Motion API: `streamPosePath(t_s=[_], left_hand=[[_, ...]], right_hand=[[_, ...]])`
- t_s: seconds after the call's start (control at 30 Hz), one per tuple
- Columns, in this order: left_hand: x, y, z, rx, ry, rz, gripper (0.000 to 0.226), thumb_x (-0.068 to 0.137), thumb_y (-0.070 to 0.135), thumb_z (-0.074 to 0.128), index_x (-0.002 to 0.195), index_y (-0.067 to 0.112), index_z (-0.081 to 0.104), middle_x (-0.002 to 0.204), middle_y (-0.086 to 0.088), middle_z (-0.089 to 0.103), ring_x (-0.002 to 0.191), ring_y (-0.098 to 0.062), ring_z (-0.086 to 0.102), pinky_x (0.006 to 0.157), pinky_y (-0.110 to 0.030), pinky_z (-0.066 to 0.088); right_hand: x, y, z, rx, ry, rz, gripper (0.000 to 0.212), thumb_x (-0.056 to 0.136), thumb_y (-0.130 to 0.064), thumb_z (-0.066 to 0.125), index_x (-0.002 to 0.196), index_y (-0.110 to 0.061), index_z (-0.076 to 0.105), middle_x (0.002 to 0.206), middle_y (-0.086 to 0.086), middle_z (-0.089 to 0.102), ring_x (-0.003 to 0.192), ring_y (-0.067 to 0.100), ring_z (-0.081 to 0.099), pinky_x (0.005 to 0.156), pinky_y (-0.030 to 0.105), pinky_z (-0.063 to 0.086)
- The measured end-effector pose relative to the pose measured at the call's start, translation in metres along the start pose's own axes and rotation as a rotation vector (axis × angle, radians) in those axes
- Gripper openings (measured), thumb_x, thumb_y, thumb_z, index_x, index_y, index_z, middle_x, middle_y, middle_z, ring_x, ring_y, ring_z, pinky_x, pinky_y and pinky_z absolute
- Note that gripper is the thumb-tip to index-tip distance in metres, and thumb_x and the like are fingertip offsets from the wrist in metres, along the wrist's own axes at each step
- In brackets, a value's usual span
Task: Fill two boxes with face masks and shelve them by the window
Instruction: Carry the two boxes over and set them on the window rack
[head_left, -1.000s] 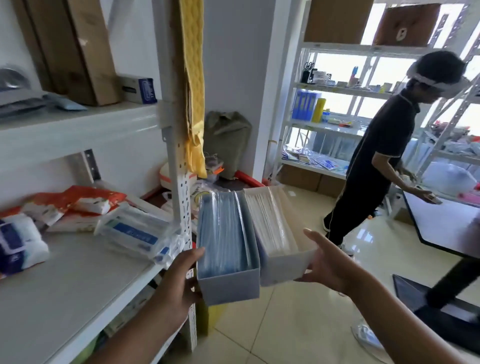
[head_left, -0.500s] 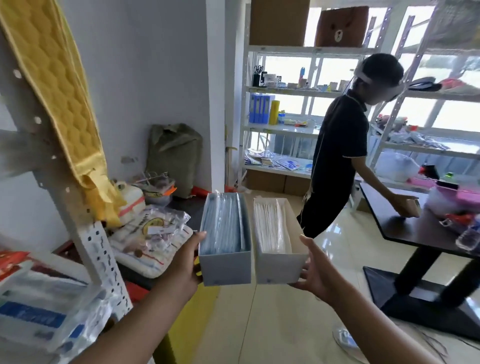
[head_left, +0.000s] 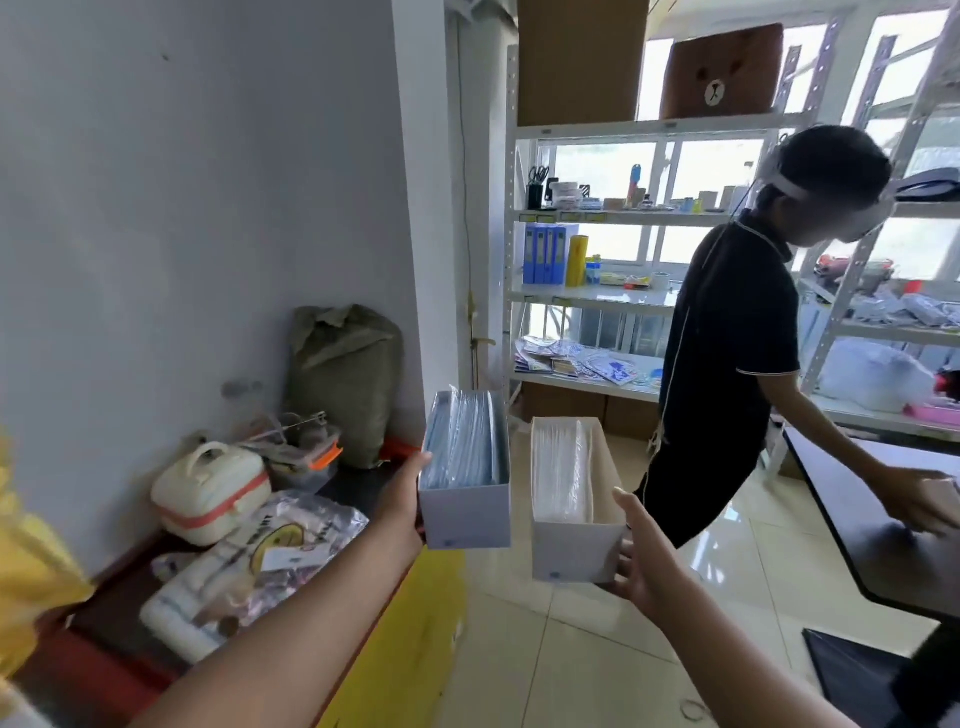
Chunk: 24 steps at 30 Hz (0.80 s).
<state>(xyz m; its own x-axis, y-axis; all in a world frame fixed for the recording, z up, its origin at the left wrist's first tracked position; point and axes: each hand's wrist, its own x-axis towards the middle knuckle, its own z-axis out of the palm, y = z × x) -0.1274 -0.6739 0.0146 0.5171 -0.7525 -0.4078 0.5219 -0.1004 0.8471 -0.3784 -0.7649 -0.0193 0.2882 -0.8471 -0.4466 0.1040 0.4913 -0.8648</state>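
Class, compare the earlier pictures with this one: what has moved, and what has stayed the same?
The two boxes, pressed side by side earlier, have parted: the blue-mask box in the left hand, the white-mask box in the right hand. The view has swung from the wall shelf toward the window shelves. Both grips and fills unchanged.

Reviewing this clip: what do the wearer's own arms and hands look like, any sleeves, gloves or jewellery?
Both forearms are bare to the frame edge, no sleeves in view. The left hand and right hand wear no gloves; no rings, watch or bands show on the visible parts.
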Motion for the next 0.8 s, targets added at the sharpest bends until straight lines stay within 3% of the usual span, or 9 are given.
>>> streamPosePath(t_s=[0.1,0.4,0.5,0.6,0.7,0.8], left_hand=[[0.037,0.017,0.024,0.005,-0.029,0.006,0.055,0.068,0.045,0.068,0.11,0.01,0.064,0.1,-0.02,0.069,0.074,-0.033,0.066,0.065,-0.038,0.055],[0.198,0.071,0.092,0.1,-0.031,-0.007,0.043,0.073,0.045,0.064,0.096,0.01,0.062,0.08,-0.012,0.062,0.062,-0.027,0.059,0.06,-0.03,0.048],[0.263,0.096,0.113,0.14,-0.047,-0.012,0.035,0.082,0.044,0.059,0.092,0.011,0.058,0.078,-0.011,0.06,0.066,-0.027,0.058,0.068,-0.036,0.051],[0.324,0.128,0.137,0.18,-0.092,-0.019,0.042,0.081,0.047,0.059,0.103,0.011,0.058,0.084,-0.013,0.062,0.072,-0.029,0.059,0.077,-0.046,0.055],[0.376,0.157,0.163,0.192,-0.114,-0.015,0.042,0.082,0.048,0.057,0.106,0.014,0.056,0.088,-0.013,0.061,0.074,-0.028,0.059,0.064,-0.036,0.053],[0.423,0.178,0.183,0.152,-0.124,-0.035,0.043,0.078,0.048,0.059,0.103,0.014,0.059,0.084,-0.012,0.062,0.071,-0.029,0.06,0.065,-0.035,0.051]], right_hand=[[0.038,-0.019,0.006,0.01,0.047,0.021,0.054,0.086,-0.056,0.057,0.12,-0.016,0.046,0.108,0.018,0.064,0.09,0.032,0.066,0.066,0.04,0.055],[0.182,-0.093,0.049,0.021,0.168,-0.007,0.05,0.085,-0.057,0.057,0.113,-0.016,0.047,0.112,0.021,0.061,0.093,0.035,0.065,0.077,0.045,0.056],[0.235,-0.129,0.072,0.044,0.208,-0.008,0.048,0.086,-0.058,0.056,0.114,-0.021,0.045,0.114,0.022,0.062,0.095,0.036,0.065,0.079,0.045,0.056],[0.286,-0.165,0.092,0.055,0.234,-0.014,0.05,0.086,-0.057,0.055,0.115,-0.018,0.046,0.108,0.02,0.061,0.091,0.035,0.065,0.087,0.049,0.055],[0.333,-0.201,0.109,0.074,0.239,-0.019,0.051,0.086,-0.055,0.056,0.117,-0.016,0.046,0.104,0.018,0.06,0.086,0.033,0.064,0.073,0.045,0.057],[0.377,-0.229,0.124,0.064,0.234,-0.018,0.058,0.086,-0.056,0.056,0.124,-0.013,0.047,0.11,0.018,0.06,0.086,0.033,0.064,0.059,0.04,0.054]])
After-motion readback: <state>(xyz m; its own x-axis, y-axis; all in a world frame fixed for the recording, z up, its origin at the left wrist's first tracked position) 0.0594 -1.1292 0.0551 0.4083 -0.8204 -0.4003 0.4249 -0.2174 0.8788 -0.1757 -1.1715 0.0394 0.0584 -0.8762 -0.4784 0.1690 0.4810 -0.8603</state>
